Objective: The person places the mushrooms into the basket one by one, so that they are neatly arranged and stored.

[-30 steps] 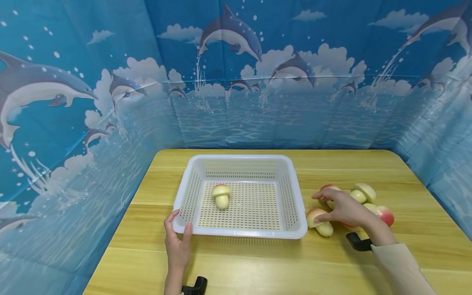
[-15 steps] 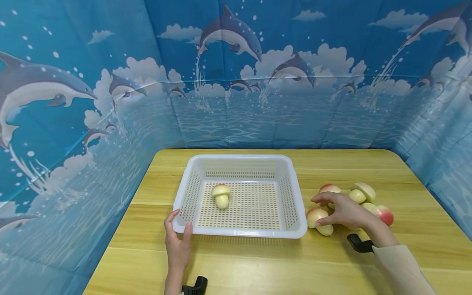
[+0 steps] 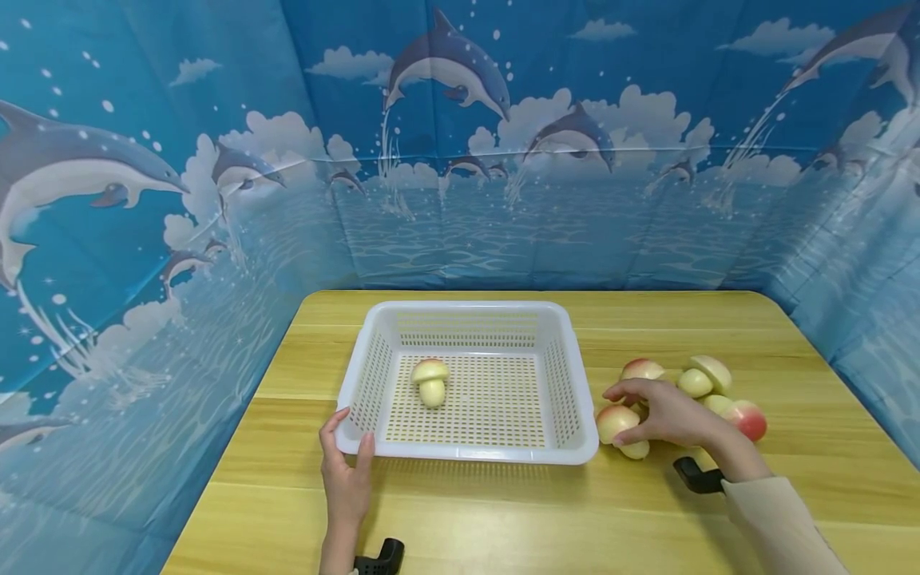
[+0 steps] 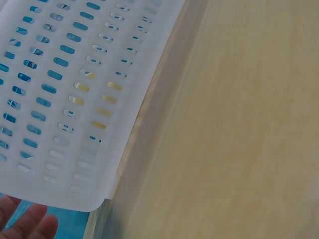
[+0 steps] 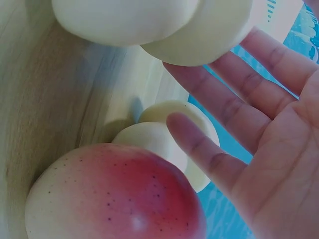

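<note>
My left hand [image 3: 348, 479] holds the front-left corner of a white plastic basket [image 3: 467, 454], fingers at its left side and thumb at the front. In the left wrist view only a few fingertips [image 4: 31, 223] show by the basket's corner. Inside the basket lies one pale yellow toy mushroom [image 3: 431, 383] with a reddish cap. To the right of the basket, my right hand [image 3: 672, 413] reaches over another toy mushroom [image 3: 614, 422], thumb by its stem and fingers spread beyond it. The right wrist view shows those fingers nearly straight, fingertips at the pale mushroom's [image 5: 199, 42] edge.
Several more toy mushrooms lie grouped around the right hand, including a red-capped one [image 3: 747, 420] and a pale one [image 3: 710, 374] behind. All stand on a wooden table [image 3: 489, 519]. A blue dolphin-print curtain [image 3: 460, 231] hangs along the back and sides.
My right hand has shifted slightly left over the nearest mushroom, its thumb closer in by the stem. The left hand and basket have stayed in place.
</note>
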`<state>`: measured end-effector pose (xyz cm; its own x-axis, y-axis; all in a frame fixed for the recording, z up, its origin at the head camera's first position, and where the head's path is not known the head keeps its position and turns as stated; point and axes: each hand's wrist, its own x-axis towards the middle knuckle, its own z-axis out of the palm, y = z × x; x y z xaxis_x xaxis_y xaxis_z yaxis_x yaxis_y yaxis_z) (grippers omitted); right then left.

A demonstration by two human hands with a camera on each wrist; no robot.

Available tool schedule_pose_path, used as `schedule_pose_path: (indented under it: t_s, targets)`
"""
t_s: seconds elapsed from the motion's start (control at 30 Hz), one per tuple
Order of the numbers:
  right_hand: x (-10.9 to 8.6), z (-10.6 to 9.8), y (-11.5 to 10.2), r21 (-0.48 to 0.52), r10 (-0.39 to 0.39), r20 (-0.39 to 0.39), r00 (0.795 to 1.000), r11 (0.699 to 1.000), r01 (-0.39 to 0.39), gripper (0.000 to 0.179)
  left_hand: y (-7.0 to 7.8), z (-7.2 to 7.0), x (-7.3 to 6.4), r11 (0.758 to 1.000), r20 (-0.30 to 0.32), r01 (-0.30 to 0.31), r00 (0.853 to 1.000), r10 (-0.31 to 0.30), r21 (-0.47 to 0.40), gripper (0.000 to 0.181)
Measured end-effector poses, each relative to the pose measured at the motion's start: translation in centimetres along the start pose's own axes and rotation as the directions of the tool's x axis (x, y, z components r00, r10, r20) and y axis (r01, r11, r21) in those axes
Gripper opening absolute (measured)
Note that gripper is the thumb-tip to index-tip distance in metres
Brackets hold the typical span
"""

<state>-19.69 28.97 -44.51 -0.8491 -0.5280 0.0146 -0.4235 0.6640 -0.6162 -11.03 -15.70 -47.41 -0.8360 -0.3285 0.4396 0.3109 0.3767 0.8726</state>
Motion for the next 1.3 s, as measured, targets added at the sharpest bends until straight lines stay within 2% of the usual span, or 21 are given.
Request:
schedule_pose_path:
  t_s: [0.4,1.03,1.3]
  targets:
    - [-0.01,0.02,0.15,-0.021,-0.015,0.014,1.000,1.000,0.015,0.060,0.05,-0.01,0.00,1.000,-0.001,0.027,1.000,-0.027,0.005,0.048]
    - [-0.14,0.12,0.71,-0.009,-0.001,0.038,0.999,1.000,0.002,0.057,0.07,-0.07,-0.03,1.000,-0.002,0.009,1.000,-0.009,0.022,0.048]
    - [-0.16,0.32,0.75,-0.033,-0.007,0.022,1.000,0.999,0.008,0.056,0.21,-0.07,-0.06,1.000,-0.001,0.012,1.000,-0.012,0.012,0.048]
